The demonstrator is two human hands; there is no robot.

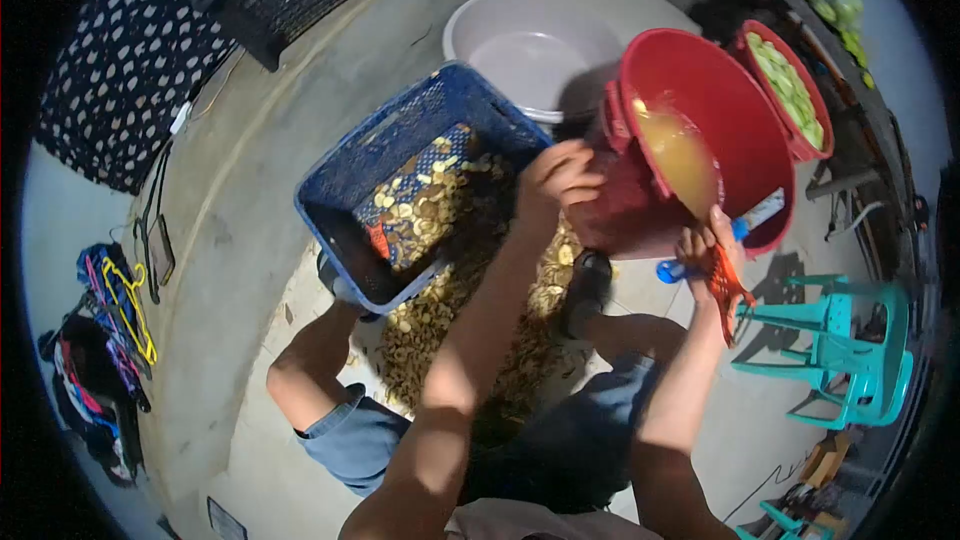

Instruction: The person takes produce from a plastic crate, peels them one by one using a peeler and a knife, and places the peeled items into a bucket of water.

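My left hand (pixel 560 176) is off the right corner of a blue plastic crate (pixel 330 175), its fingers loosely bent and apart with nothing visible in them. Pale round slices and brown bits (pixel 425 205) lie in the tilted crate, along with a small orange piece (pixel 378 239). At the near rim of a big red tub (pixel 745 105), my right hand (pixel 708 252) is closed around a blue-handled knife (pixel 765 211) with a pale blade. A strip of orange material (pixel 728 292) hangs by that hand. Cloudy yellowish liquid (pixel 680 155) shows inside the tub.
A heap of peels and slices (pixel 420 345) covers the floor between my legs. Behind the crate stands a pale basin (pixel 470 25). A smaller red basin (pixel 822 140) holds pale green pieces. Teal plastic stools (pixel 835 345) stand at the right, beside a low bench (pixel 850 180).
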